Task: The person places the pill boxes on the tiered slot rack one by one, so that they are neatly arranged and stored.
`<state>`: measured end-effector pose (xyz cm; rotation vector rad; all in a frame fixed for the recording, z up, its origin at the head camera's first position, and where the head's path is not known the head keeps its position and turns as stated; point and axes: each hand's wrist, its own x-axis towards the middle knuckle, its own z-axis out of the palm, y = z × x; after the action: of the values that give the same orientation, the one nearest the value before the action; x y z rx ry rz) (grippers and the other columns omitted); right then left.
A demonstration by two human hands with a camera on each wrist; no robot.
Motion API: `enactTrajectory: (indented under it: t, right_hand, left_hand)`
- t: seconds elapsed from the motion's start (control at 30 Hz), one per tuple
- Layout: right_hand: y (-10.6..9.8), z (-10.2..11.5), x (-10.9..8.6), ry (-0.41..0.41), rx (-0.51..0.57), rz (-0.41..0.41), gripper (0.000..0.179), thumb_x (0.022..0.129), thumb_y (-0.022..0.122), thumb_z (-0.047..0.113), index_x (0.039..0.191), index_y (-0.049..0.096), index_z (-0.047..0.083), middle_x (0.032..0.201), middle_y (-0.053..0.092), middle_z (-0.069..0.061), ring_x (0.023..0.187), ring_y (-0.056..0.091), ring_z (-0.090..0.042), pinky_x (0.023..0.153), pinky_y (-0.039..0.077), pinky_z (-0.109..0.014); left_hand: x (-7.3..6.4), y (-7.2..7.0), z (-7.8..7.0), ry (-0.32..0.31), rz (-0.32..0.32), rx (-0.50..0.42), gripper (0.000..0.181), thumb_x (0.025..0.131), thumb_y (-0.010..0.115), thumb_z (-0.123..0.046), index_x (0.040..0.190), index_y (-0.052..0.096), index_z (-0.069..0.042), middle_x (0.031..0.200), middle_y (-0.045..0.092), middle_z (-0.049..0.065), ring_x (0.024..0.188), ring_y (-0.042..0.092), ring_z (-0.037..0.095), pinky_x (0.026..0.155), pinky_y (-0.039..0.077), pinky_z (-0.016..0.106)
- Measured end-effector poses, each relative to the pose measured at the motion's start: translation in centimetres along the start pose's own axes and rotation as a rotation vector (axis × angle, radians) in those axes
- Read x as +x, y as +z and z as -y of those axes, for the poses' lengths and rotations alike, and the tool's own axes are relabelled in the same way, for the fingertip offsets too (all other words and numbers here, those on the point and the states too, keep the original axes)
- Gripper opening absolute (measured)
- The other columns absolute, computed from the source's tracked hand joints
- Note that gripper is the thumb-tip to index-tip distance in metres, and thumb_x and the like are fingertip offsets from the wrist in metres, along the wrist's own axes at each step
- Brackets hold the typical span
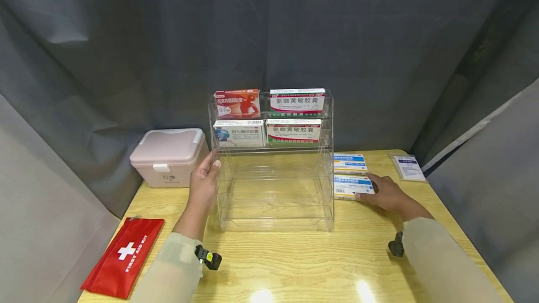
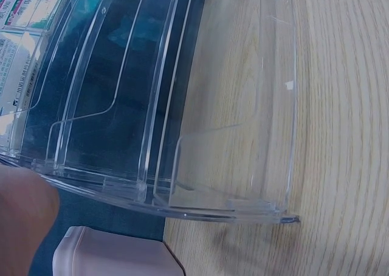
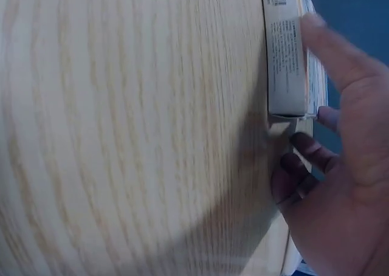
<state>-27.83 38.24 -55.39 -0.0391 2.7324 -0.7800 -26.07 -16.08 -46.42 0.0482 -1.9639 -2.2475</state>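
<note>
A clear acrylic shelf rack (image 1: 275, 191) (image 2: 152, 106) stands mid-table, its lower tiers bare. My left hand (image 1: 207, 172) rests with straight fingers against the rack's left wall; only a bit of that hand (image 2: 24, 215) shows in the left wrist view. My right hand (image 1: 376, 191) (image 3: 328, 166) grips the right end of a blue and white medicine box (image 1: 351, 186) (image 3: 285, 63) lying on the table just right of the rack, thumb across its top and fingers curled at its end.
Several medicine boxes (image 1: 269, 116) fill the rack's upper tiers. A second blue and white box (image 1: 349, 162) lies behind the held one and a small white packet (image 1: 408, 167) sits far right. A pink case (image 1: 168, 155) and a red first-aid pouch (image 1: 124, 256) lie left. Grey curtains surround the wooden table (image 1: 294, 261).
</note>
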Motion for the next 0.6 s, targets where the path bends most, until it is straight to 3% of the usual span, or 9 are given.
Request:
enactTrajectory:
  t: [0.17,0.33,0.47,0.6]
  right_hand:
    - [0.1,-0.4,-0.2,0.052,0.005,-0.045,0.125,0.081,0.087,0.071,0.16,0.032,-0.009,0.155,0.037,-0.04,0.136,0.044,-0.056,0.125,0.033,-0.078]
    - [0.3,-1.1,-1.4,0.081,0.108,-0.073,0.122,0.078,0.096,0.058,0.154,0.027,-0.008,0.148,0.046,-0.039,0.125,0.052,-0.049,0.117,0.044,-0.072]
    - [0.3,-1.1,-2.5,0.08,0.183,-0.126,0.101,0.089,0.091,0.044,0.152,0.03,-0.005,0.134,0.056,-0.032,0.113,0.059,-0.04,0.094,0.059,-0.05]
    - [-0.2,-0.7,-3.7,0.103,0.282,-0.174,0.071,0.106,0.073,0.036,0.155,0.04,-0.003,0.128,0.06,-0.024,0.107,0.06,-0.032,0.079,0.056,-0.03]
  left_hand:
    - [-0.1,0.0,0.0,0.009,-0.002,-0.012,0.052,0.115,0.053,-0.01,0.166,0.044,-0.008,0.177,0.038,0.004,0.167,0.029,0.025,0.138,0.026,0.041]
    - [-0.2,0.1,-0.1,0.0,-0.005,-0.005,0.052,0.115,0.053,-0.011,0.166,0.045,-0.009,0.176,0.039,0.003,0.166,0.03,0.025,0.139,0.025,0.041]
    - [-0.2,0.1,-0.2,0.002,-0.003,0.001,0.052,0.115,0.054,-0.012,0.166,0.045,-0.011,0.176,0.04,0.002,0.166,0.031,0.023,0.138,0.026,0.04]
    - [-0.2,0.1,-0.3,0.004,-0.002,0.009,0.052,0.115,0.054,-0.012,0.166,0.045,-0.01,0.176,0.04,0.002,0.166,0.031,0.023,0.138,0.027,0.039]
